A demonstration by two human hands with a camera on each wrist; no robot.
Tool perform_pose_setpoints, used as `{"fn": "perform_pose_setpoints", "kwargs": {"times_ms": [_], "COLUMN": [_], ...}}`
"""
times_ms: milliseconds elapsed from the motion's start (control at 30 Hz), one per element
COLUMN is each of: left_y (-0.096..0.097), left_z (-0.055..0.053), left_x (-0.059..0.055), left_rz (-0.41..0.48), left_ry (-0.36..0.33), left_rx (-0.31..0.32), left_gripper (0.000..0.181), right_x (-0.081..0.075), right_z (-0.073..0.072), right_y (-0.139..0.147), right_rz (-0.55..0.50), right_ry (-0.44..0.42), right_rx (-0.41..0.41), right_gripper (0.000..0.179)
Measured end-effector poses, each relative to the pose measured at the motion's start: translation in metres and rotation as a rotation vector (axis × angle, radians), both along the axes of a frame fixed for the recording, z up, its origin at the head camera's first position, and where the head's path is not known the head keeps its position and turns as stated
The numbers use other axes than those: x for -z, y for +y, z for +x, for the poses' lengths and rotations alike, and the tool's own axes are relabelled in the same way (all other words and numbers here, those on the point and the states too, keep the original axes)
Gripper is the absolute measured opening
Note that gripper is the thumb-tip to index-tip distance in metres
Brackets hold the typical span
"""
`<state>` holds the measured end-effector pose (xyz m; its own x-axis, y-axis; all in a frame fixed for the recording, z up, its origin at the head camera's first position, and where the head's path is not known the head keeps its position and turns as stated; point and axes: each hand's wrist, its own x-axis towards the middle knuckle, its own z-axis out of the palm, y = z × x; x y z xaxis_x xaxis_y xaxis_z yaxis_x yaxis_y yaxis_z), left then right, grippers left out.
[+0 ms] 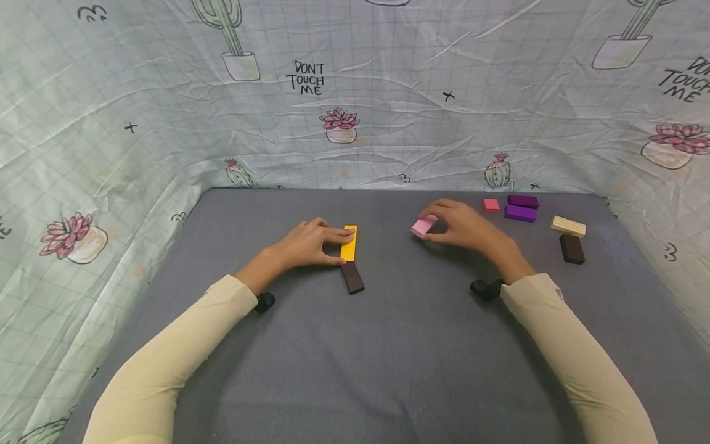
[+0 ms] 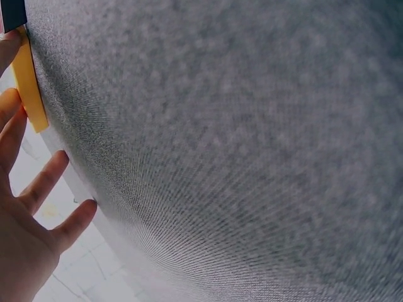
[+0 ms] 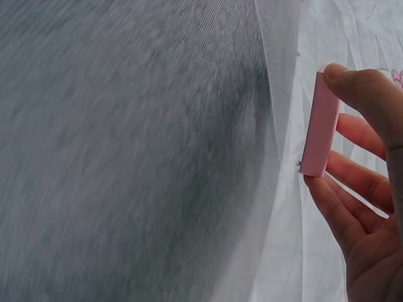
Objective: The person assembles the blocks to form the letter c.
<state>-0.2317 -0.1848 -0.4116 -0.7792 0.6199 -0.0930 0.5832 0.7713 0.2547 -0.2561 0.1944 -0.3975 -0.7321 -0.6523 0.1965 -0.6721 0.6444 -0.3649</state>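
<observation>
A yellow block (image 1: 348, 248) lies on the grey cloth, its near end against a dark brown block (image 1: 352, 278). My left hand (image 1: 307, 245) holds the yellow block, fingertips at its far part and thumb by the end where the two blocks meet. In the left wrist view, the yellow block (image 2: 29, 91) is at the upper left edge, and the other fingers spread off it. To the right, my right hand (image 1: 463, 225) pinches a pink block (image 1: 424, 226) between thumb and fingers. The right wrist view shows this pink block (image 3: 321, 126) gripped at its two ends.
At the back right lie a coral-red block (image 1: 490, 206), a dark purple block (image 1: 523, 201) and a violet block (image 1: 520, 213). Nearer the right edge are a pale wood-coloured block (image 1: 568, 226) and another dark brown block (image 1: 572, 249). A printed curtain (image 1: 388, 154) hangs behind the grey-covered table (image 1: 355, 357).
</observation>
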Motion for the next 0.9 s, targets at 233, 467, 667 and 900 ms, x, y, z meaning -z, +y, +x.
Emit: {"fn": "perform_pose_setpoints", "kwargs": {"times_ms": [233,467,667,900], "left_y": [0.000,0.001,0.001,0.001], "left_z": [0.000,0.001,0.000,-0.001], "left_x": [-0.002,-0.002,0.000,-0.002], "left_rz": [-0.004,0.003,0.006,0.006], "left_ry": [0.001,-0.010,0.018,0.004], "left_rx": [-0.002,-0.001,0.010,0.009], "left_gripper": [0.067,0.067,0.066,0.067], "right_x": [0.001,0.004,0.004,0.010], "right_z": [-0.007,-0.018,-0.031,-0.047], "right_y": [-0.021,-0.045,-0.063,-0.087], "right_rz": [0.002,0.006,0.000,0.021], "right_ry": [-0.030,-0.078,-0.091,-0.146], "right_rx": [0.003,-0.017,-0.019,0.005], "right_gripper": [0.044,0.046,0.046,0.048]}}
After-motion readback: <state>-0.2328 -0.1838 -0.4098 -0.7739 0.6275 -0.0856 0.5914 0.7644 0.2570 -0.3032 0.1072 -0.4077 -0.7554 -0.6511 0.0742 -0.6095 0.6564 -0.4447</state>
